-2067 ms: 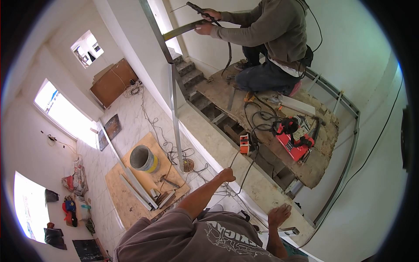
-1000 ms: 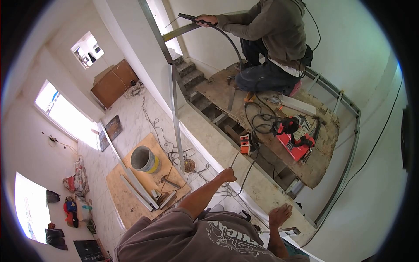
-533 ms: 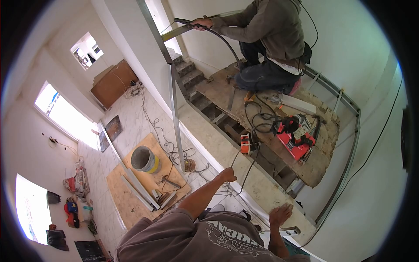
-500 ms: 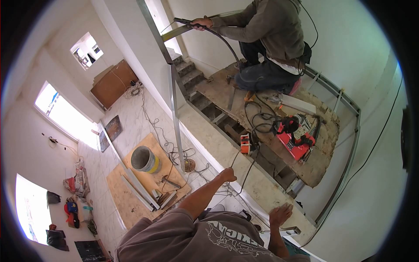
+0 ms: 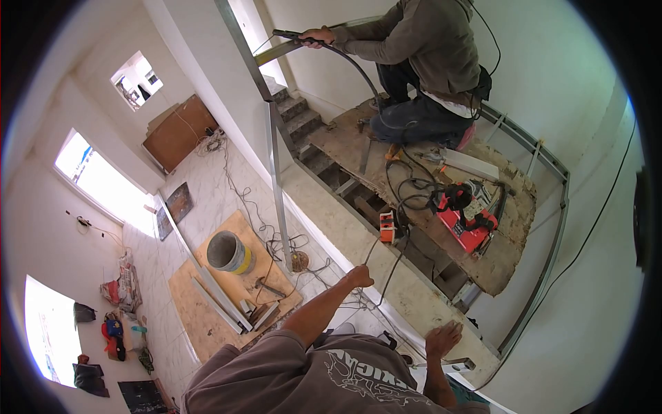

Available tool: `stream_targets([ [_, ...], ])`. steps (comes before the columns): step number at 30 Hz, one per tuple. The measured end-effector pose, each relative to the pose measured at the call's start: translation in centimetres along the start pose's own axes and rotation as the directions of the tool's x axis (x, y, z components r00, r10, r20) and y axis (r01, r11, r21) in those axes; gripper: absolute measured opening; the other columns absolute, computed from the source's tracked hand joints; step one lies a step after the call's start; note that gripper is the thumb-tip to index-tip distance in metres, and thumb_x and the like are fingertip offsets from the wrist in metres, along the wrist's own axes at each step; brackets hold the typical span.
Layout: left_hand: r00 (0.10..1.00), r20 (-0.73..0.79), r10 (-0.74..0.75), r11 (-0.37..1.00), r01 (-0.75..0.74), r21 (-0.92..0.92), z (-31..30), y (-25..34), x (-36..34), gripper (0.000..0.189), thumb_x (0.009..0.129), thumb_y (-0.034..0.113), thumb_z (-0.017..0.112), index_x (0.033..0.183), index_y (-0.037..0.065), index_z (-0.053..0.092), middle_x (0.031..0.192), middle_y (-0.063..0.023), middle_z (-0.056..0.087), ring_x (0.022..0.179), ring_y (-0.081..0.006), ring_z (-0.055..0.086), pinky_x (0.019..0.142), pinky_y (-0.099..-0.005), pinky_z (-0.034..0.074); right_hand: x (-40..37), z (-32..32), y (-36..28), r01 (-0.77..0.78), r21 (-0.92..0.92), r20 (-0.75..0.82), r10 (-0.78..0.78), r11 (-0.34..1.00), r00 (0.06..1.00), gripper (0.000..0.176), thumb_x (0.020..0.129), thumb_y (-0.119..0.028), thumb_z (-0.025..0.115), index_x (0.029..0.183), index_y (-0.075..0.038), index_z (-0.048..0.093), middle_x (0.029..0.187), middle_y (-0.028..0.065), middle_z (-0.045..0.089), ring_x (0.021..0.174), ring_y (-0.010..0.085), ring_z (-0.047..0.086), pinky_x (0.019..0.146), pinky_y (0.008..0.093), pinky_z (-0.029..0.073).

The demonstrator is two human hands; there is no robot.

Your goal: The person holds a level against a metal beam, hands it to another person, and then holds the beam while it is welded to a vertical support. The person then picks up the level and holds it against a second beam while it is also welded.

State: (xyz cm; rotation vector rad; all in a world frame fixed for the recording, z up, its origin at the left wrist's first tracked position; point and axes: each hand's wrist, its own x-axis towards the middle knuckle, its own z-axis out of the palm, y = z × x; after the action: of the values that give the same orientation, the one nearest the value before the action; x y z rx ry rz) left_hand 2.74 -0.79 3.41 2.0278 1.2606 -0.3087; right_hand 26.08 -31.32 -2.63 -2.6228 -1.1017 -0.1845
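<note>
My left hand (image 5: 359, 277) is closed around a thin dark cable (image 5: 374, 250) that runs up toward an orange box (image 5: 387, 226). My right hand (image 5: 443, 339) lies flat on the pale top of the low wall (image 5: 414, 298), its fingers spread and holding nothing. Beyond the wall, a co-worker (image 5: 431, 62) kneels on a worn wooden board (image 5: 507, 265). One of the co-worker's hands grips a black welding holder (image 5: 288, 33) against a metal bar. A red machine (image 5: 465, 231) with black cables stands on that board.
Left of the wall, a bucket (image 5: 230, 252), metal profiles (image 5: 219, 297) and a hammer (image 5: 270, 286) rest on a plywood sheet (image 5: 186, 303). An upright metal post (image 5: 276, 179) rises beside the wall. Steps (image 5: 301, 123) lead up behind it. Cables cross the tiled floor.
</note>
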Motion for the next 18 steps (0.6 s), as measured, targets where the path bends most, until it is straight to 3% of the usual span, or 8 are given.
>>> stream_targets([
  [18,1.000,0.017,-0.015,1.000,0.015,0.010,-0.14,0.16,-0.21,0.059,0.071,0.034,0.063,0.105,-0.013,0.055,0.104,-0.0302,0.062,0.100,-0.0388,0.061,0.086,-0.0421,0.050,-0.13,0.32,0.09,0.020,0.000,-0.055,-0.020,1.000,0.998,0.053,0.083,-0.019,0.053,0.128,0.005,0.040,0.138,0.0276,0.034,0.134,0.0397,0.027,0.109,0.0515,0.021],
])
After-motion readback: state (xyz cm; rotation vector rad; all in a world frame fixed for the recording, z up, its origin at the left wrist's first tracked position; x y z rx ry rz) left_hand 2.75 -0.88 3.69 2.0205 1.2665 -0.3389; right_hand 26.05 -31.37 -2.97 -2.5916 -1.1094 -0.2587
